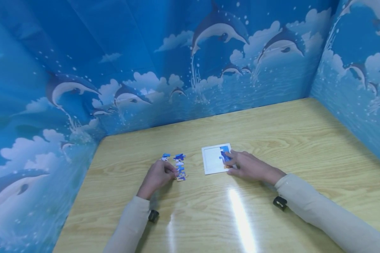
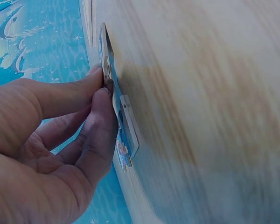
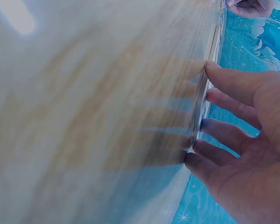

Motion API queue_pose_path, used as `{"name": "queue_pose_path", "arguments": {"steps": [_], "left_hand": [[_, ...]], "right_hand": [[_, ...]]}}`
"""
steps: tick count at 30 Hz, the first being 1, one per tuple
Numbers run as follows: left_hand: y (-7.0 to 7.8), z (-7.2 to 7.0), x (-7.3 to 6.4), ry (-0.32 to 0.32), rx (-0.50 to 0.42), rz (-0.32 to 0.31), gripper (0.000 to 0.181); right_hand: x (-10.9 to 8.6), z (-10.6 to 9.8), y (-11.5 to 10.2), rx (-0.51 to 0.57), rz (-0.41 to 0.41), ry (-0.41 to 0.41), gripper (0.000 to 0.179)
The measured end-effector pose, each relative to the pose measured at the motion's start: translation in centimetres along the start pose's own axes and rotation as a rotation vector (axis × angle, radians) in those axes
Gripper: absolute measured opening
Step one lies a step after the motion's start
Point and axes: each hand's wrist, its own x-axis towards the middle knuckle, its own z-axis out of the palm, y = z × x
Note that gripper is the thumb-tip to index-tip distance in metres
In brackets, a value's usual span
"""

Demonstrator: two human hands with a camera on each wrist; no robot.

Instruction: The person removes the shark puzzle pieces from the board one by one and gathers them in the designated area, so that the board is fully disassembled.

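Over the loose jigsaw pieces [image 1: 179, 157] on the left, my left hand [image 1: 157, 176] pinches one jigsaw piece [image 2: 104, 42] between thumb and fingertips. More blue, white and orange pieces lie just beyond and beside those fingers. To their right is a square white puzzle tray [image 1: 211, 162] with a few joined blue and orange pieces [image 1: 223, 153] along its right side. My right hand [image 1: 248, 165] rests on that side with spread fingers, touching the tray and its pieces and partly hiding them. In the right wrist view, the fingertips [image 3: 211, 65] touch the tray's edge.
Everything lies on a light wood-grain table [image 1: 272, 133] with glare streaks near its front. Blue dolphin-print curtains [image 1: 164, 70] stand along the table's back, left and right sides. A dark band [image 1: 280, 202] sits at the right wrist, another [image 1: 153, 216] at the left.
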Motion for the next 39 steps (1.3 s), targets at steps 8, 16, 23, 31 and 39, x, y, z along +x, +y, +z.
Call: {"name": "queue_pose_path", "arguments": {"steps": [8, 16, 23, 31, 39], "left_hand": [[0.0, -0.2, -0.1, -0.002, -0.003, 0.003, 0.008], [1.0, -0.4, 0.7, 0.004, -0.006, 0.010, 0.008], [3.2, -0.2, 2.1, 0.007, 0.008, 0.067, 0.007], [6.3, 0.9, 3.8, -0.037, 0.023, 0.112, 0.006], [9.0, 3.0, 5.5, -0.072, 0.007, 0.091, 0.009]], "right_hand": [[0.0, 0.0, 0.0, -0.005, 0.000, 0.002, 0.035], [0.0, 0.0, -0.1, -0.005, 0.004, 0.005, 0.035], [0.0, 0.0, -0.1, 0.004, 0.010, 0.001, 0.035], [0.0, 0.0, -0.1, -0.003, 0.003, 0.008, 0.035], [0.1, 0.0, -0.1, -0.008, 0.012, 0.001, 0.036]]}}
